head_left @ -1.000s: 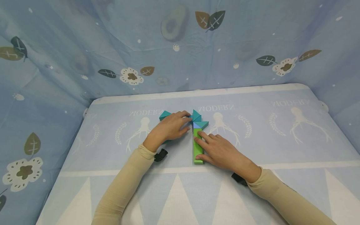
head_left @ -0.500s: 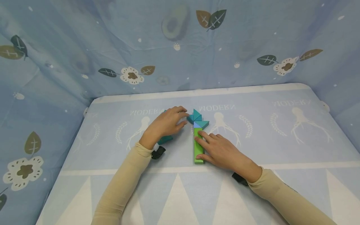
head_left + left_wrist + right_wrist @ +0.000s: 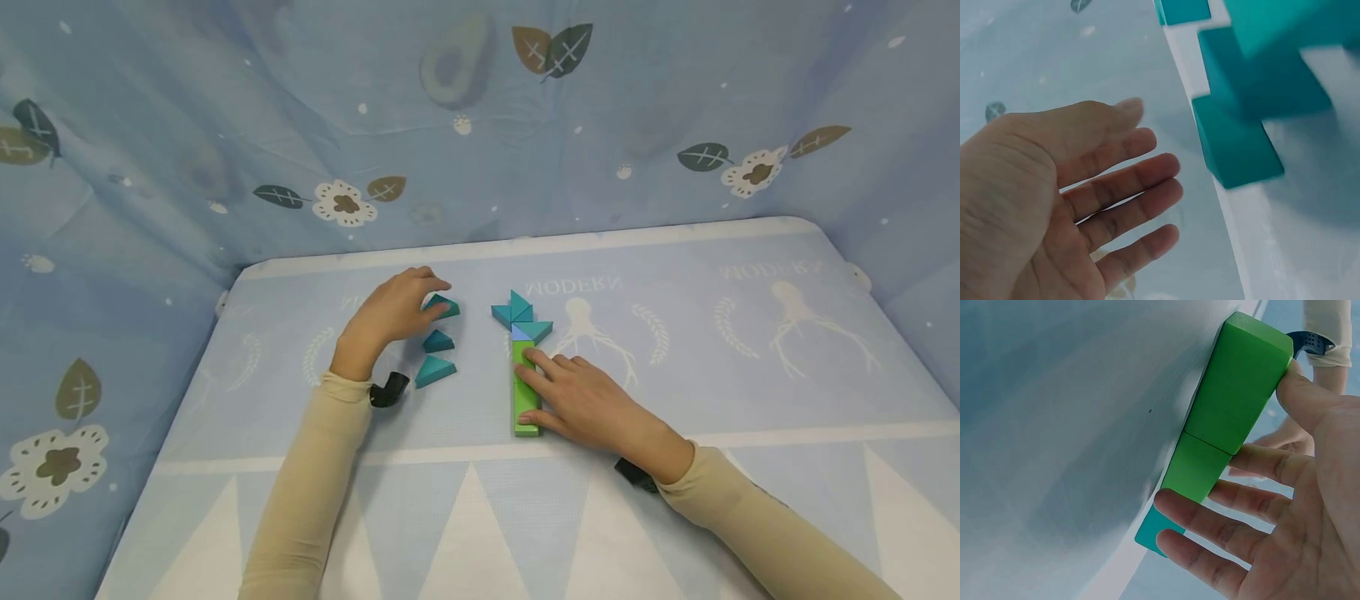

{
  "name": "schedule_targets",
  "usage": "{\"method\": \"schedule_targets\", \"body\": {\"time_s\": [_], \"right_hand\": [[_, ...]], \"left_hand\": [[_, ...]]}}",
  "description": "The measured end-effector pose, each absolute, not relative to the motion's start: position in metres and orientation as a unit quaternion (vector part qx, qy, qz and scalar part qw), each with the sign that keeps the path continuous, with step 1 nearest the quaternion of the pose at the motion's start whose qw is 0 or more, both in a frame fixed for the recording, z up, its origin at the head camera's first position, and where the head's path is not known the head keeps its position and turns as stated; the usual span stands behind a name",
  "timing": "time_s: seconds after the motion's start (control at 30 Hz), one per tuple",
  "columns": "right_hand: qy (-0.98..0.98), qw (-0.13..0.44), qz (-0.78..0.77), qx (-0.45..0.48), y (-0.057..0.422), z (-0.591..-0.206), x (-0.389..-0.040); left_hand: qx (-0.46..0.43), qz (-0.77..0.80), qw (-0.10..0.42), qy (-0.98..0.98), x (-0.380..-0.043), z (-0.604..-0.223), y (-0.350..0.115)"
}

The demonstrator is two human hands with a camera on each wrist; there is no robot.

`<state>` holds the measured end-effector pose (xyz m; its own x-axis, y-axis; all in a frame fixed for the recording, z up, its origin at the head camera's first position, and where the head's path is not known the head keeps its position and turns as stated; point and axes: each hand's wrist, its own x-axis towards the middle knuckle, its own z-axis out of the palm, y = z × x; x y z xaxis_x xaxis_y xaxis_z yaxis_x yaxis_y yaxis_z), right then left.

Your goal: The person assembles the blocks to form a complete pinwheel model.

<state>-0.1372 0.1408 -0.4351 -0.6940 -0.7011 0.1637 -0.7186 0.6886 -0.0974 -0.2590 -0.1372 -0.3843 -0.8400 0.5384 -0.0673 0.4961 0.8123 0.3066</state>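
My left hand (image 3: 386,317) hovers at the left of the play area with fingers relaxed, its fingertips beside the farthest loose teal triangular block (image 3: 450,308). Two more loose teal blocks, a small one (image 3: 438,341) and a larger one (image 3: 435,372), lie nearer in the same column. In the left wrist view the fingers are apart from the teal block (image 3: 1238,144). My right hand (image 3: 588,404) rests its fairly straight fingers along two green blocks (image 3: 527,404) laid end to end. Beyond them sit a light blue triangular block (image 3: 521,334) and several teal triangular blocks (image 3: 521,312), fitted edge to edge.
The pieces lie on a pale blue patterned mat (image 3: 697,392) with printed white triangles at its near side. A blue printed curtain (image 3: 465,167) closes off the back and sides. Black wrist cameras (image 3: 390,390) sit under both wrists.
My left hand has moved left, away from the joined teal blocks, to the loose ones, uncovering the column of teal blocks. My right hand stays on the green blocks.
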Motion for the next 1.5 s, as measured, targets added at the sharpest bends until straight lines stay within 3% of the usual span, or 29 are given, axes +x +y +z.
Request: {"method": "schedule_targets", "body": {"time_s": [0.33,1.5], "right_hand": [[-0.918,0.059,0.072,0.386,0.141,-0.436,-0.137],[-0.919,0.039,0.083,0.383,0.139,-0.433,-0.137]], "left_hand": [[0.241,0.128,0.108,0.956,-0.271,-0.392,-0.153],[0.233,0.167,0.092,0.954,-0.276,-0.398,-0.155]]}}
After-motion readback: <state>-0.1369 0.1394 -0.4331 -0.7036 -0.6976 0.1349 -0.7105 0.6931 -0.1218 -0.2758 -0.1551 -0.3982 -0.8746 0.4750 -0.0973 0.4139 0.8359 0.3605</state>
